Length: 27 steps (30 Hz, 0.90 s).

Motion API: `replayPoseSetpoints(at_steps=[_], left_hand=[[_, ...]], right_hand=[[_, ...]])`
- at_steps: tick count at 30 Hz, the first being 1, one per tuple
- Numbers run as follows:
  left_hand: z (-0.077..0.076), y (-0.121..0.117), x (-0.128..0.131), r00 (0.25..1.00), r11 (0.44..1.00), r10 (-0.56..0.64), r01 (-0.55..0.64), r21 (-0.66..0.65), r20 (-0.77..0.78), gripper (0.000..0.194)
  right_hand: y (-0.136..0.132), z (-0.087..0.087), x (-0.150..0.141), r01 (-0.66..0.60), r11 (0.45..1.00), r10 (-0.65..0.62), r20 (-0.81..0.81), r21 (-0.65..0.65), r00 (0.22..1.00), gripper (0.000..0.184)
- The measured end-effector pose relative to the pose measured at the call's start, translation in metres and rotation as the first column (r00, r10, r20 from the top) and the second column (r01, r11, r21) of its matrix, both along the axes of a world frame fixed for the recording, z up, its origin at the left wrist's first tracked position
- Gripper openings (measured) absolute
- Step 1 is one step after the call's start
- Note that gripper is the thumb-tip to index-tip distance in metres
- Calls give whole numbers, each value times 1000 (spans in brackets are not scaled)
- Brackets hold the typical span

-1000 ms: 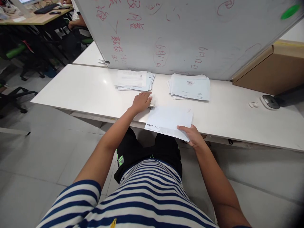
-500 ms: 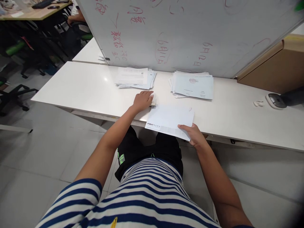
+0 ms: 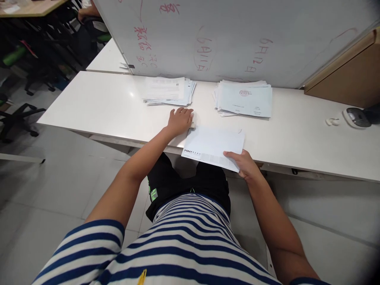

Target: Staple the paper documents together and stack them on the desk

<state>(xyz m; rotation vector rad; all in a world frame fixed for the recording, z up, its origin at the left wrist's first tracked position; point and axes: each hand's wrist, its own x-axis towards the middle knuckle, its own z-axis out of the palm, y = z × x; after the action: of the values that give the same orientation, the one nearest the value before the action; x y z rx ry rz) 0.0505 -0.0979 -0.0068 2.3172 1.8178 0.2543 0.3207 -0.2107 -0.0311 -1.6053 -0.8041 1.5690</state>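
My right hand [image 3: 246, 163] grips the lower right corner of a white paper envelope or sheet [image 3: 213, 144], thumb on top. Dark print, "PONY", runs along its near edge, which juts over the table edge. At its upper left corner my left hand [image 3: 179, 120] is curved, palm down, over a small pale object [image 3: 192, 126]. Most of that object is hidden under the hand, so its kind cannot be made out. Beyond my hands lie two paper stacks: a left stack [image 3: 166, 90] with a printed sheet on top, and a right stack [image 3: 245, 99] of pale blue-white papers.
The white table [image 3: 103, 107] backs onto a whiteboard [image 3: 231, 35] with red writing. A brown cardboard box [image 3: 347, 71], a dark device with a pale base [image 3: 356, 118] and a small white item [image 3: 332, 121] stand right. Chairs and a person's arm [image 3: 88, 12] show at far left.
The view has tilted slightly downward. My left fingers have lifted and spread a little over the pale object. My right hand keeps its hold on the paper.
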Motion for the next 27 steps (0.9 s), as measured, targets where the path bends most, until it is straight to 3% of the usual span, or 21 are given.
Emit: replayPoseSetpoints(at_steps=[4,14,21,27], left_hand=[[-2,2,-1,1000,1000,9,-9,-9,2,48],[4,8,-12,985,992,69,-51,-113,160,50],[5,6,-12,983,993,82,-66,-100,165,49],[5,5,-13,983,995,59,-43,-93,176,49]], right_hand=[[1,4,-2,19,999,-20,-1,-47,1000,38],[-3,11,6,62,998,-63,109,20,992,38],[-14,39,39,93,971,-130,157,219,979,45],[-21,55,54,161,948,-207,148,273,967,55]])
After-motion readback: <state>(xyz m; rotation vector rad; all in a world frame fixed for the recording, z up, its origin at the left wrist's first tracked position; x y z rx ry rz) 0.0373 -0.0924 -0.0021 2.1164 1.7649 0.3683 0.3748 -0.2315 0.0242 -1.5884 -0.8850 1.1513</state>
